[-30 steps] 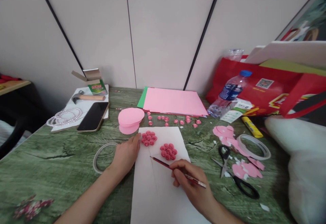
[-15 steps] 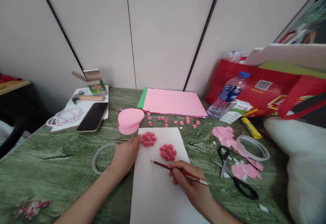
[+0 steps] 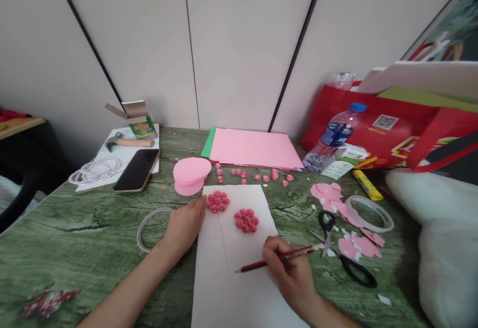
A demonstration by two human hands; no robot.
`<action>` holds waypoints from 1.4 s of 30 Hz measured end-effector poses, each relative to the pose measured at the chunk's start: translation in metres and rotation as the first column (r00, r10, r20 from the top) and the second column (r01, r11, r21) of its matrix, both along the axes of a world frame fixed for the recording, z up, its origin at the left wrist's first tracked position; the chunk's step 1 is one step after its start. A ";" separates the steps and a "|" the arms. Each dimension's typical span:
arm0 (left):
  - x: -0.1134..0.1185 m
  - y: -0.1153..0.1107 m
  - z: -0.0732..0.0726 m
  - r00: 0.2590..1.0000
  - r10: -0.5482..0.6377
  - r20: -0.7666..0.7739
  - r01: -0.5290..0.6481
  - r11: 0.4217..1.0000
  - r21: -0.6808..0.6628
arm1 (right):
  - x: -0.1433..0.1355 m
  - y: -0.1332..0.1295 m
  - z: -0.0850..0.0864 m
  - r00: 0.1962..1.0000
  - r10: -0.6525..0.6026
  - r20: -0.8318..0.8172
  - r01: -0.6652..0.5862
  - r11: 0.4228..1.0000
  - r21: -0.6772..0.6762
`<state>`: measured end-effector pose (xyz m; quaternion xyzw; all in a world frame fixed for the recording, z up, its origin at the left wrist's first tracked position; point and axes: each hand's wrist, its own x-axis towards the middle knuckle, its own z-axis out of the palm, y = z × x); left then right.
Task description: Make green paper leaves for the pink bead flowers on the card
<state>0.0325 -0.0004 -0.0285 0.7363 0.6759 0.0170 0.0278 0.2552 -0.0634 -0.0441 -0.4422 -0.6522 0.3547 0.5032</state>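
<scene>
A white sheet of paper [image 3: 231,298] lies on the table before me, bearing two clusters of rolled pink paper flowers, one at the upper left [image 3: 218,201] and one to its right [image 3: 246,220]. A thin drawn line runs down from the left cluster. My left hand [image 3: 185,223] rests fairly flat at the sheet's left edge, its fingers beside that cluster. Between the fingers of my right hand [image 3: 289,268] is a red and black pencil [image 3: 254,267]. Its tip is close to the paper, right of the line; whether it touches I cannot tell.
Scissors [image 3: 326,233], pink paper scraps [image 3: 360,246] and a tape roll [image 3: 369,213] lie at right, near a glue stick [image 3: 368,184] and bottle [image 3: 332,136]. Pink sheets [image 3: 257,148] and loose rolled flowers [image 3: 243,174] lie behind. A phone [image 3: 137,170] and hammer [image 3: 130,142] are at left.
My right hand and the pencil have moved down and to the right, so the tip has left the upper part of the drawn line. My left hand stays in place.
</scene>
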 end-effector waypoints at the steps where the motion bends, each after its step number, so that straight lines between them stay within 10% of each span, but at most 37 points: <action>1: 0.000 0.000 0.000 1.000 0.000 0.001 0.000 1.000 -0.001 | 0.001 -0.001 -0.001 1.000 -0.008 -0.029 0.007 1.000 -0.015; 24: -0.001 0.001 -0.003 0.999 0.002 0.036 -0.003 1.000 0.028 | 0.001 -0.004 -0.008 0.987 0.052 -0.154 -0.091 0.962 -0.259; 31: -0.001 0.001 -0.001 0.998 -0.008 0.068 0.005 0.999 0.053 | 0.002 0.001 -0.001 0.989 -0.033 -0.141 0.030 0.999 -0.022; 42: -0.008 0.002 -0.006 0.977 -0.037 0.208 -0.013 0.972 0.237 | 0.060 0.054 -0.009 0.747 -0.329 0.577 0.265 0.944 0.196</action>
